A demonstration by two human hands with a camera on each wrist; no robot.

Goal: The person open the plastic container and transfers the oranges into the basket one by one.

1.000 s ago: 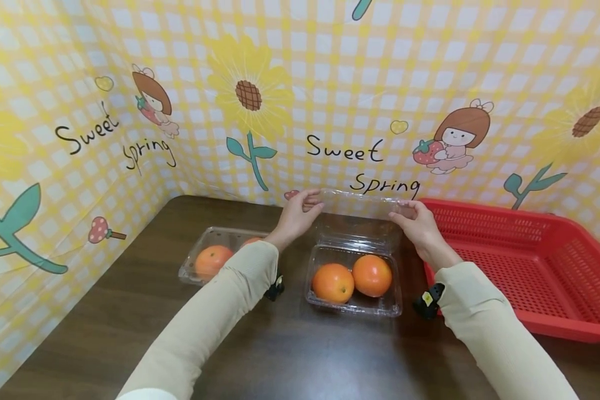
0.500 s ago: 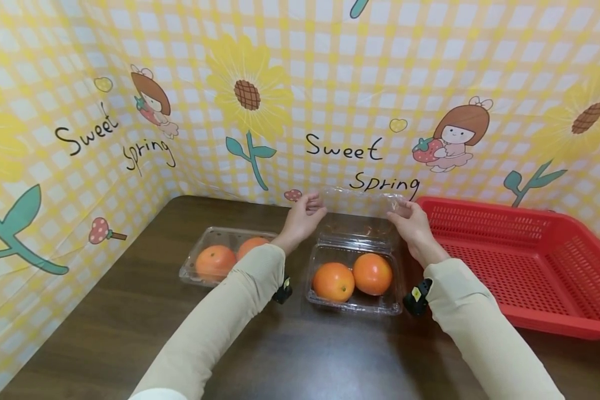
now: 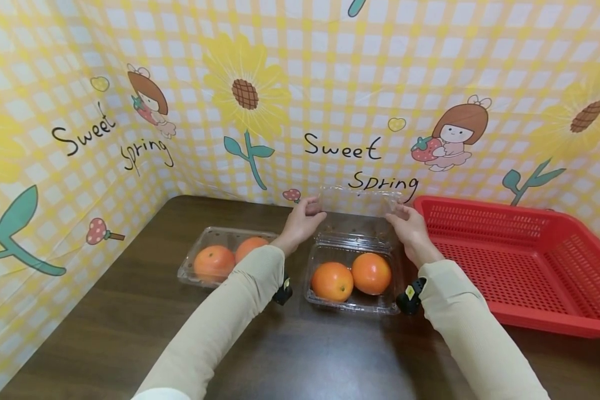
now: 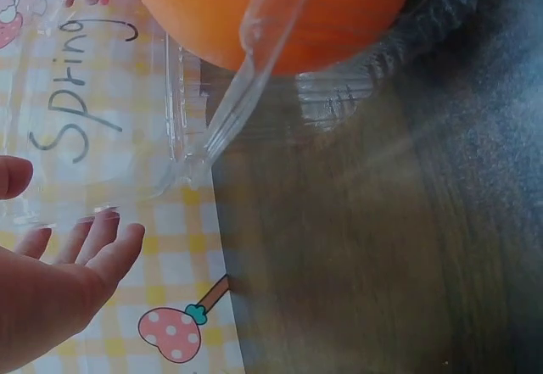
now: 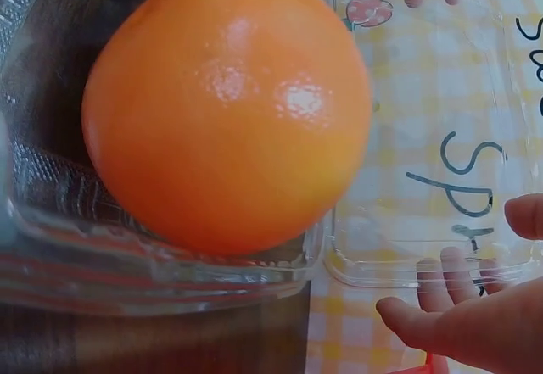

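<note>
A clear plastic clamshell box [image 3: 352, 307] stands open on the table, with two oranges, a left one [image 3: 332, 282] and a right one [image 3: 372, 274], in its base. Its see-through lid [image 3: 357, 226] is raised at the back. My left hand [image 3: 301, 223] holds the lid's left edge, thumb on the near side and fingers at the edge. The right hand [image 3: 411, 230] grips the opposite edge; through the plastic its fingertips [image 5: 458, 272] show behind the lid. In the left wrist view, an orange [image 4: 271, 9] sits in the box past the lid's hinge.
To the left is another clear plastic box [image 3: 187, 273] with two oranges, partly covered by my left sleeve. A red perforated basket [image 3: 545, 319] stands at the right. Behind the dark wooden table [image 3: 300, 361] hangs a yellow checked cloth [image 3: 330, 83].
My right hand has shifted a little to the left and its forearm has come inward. The left forearm moved slightly right. Both hands stay at the lid's edges; the oranges rest where they were.
</note>
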